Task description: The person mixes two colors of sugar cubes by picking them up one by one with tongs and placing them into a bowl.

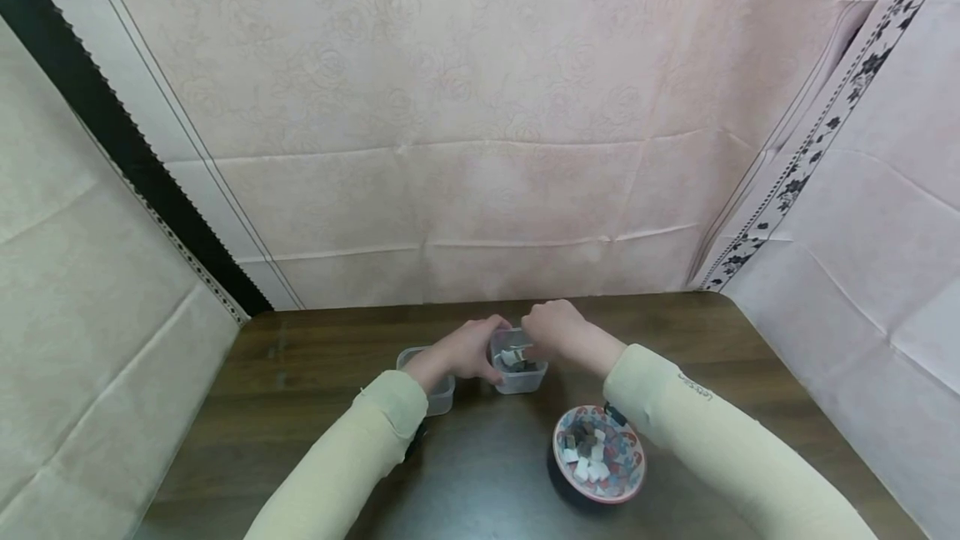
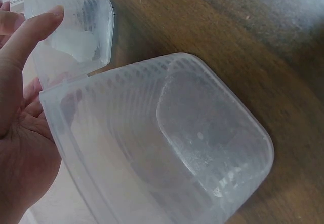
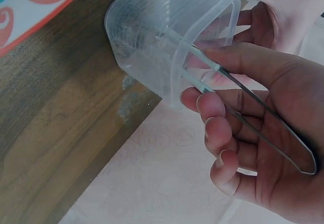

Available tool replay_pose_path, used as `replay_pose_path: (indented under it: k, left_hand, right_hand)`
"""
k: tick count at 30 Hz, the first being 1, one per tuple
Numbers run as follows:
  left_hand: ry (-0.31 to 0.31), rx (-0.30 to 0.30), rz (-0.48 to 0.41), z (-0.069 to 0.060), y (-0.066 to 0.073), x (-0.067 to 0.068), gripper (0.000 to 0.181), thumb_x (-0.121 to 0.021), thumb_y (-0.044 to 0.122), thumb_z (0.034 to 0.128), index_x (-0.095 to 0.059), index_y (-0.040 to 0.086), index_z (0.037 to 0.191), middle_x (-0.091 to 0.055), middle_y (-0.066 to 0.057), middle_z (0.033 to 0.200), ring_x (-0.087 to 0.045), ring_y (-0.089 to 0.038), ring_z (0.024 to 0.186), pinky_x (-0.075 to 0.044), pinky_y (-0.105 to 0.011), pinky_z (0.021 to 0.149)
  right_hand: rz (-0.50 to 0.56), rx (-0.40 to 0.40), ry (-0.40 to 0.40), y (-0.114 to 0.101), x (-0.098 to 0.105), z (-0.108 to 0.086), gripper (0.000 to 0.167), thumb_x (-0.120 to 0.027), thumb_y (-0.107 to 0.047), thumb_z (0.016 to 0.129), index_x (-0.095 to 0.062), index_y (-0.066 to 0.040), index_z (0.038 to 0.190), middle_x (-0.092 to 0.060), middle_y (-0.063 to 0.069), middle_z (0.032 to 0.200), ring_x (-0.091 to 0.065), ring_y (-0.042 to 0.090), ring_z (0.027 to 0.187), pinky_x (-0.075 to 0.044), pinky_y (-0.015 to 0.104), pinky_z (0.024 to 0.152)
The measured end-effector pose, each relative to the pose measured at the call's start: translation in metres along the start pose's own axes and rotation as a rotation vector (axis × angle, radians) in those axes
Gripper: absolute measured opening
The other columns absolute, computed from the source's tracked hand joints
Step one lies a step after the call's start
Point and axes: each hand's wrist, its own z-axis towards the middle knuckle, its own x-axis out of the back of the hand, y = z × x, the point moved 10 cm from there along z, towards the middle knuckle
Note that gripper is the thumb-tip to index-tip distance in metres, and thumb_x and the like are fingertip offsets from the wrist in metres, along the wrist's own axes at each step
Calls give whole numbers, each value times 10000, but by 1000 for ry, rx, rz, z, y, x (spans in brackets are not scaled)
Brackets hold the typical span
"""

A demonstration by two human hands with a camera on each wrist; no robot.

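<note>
My left hand (image 1: 471, 350) holds a small clear plastic container (image 1: 519, 385) near the back of the table, its thumb along the near side. In the left wrist view that container (image 2: 71, 16) shows at the upper left, the thumb across it. From the right, my right hand (image 1: 558, 330) reaches over its opening. The right wrist view shows this hand pinching metal tweezers (image 3: 206, 60) with pale ends, whose tips point into the container (image 3: 147, 46). Small light and dark pieces lie inside the container; whether the tips grip one, I cannot tell.
A second clear container (image 1: 442, 402) stands left of the first, partly behind my left forearm. A patterned bowl (image 1: 628, 461) with a reddish rim holds several white and grey pieces below my right forearm. Pale cloth (image 1: 480, 207) hangs around the wooden table (image 1: 337, 332).
</note>
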Motion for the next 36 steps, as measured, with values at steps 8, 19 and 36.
replay_pose_path:
  k: [8,19,36]
  left_hand:
    - [2,0,0,-1,1,1,778,-952,166,819,-529,82,1466,-631,-139,1465,-608,-290,1340,-511,-465,1124]
    - [13,5,26,-3,3,2,798,-963,194,812,-526,93,1472,-642,-131,1441,-621,-276,1289,-524,-463,1104]
    - [5,7,18,-2,2,1,813,-959,199,820,-519,90,1494,-617,-120,1486,-598,-274,1332,-506,-468,1127]
  right_hand:
    - [3,26,51,4,5,-14,306,-817,-410,945,-735,-118,899,-635,6,717,-585,183,605,-569,399,592]
    - [8,103,174,1,28,-42,273,-839,-381,923,-745,-144,824,-524,-62,599,-436,121,517,-365,296,482]
    - [-48,245,432,3,67,-120,280,-888,-328,866,-665,-190,767,-603,-94,670,-501,72,555,-414,269,484]
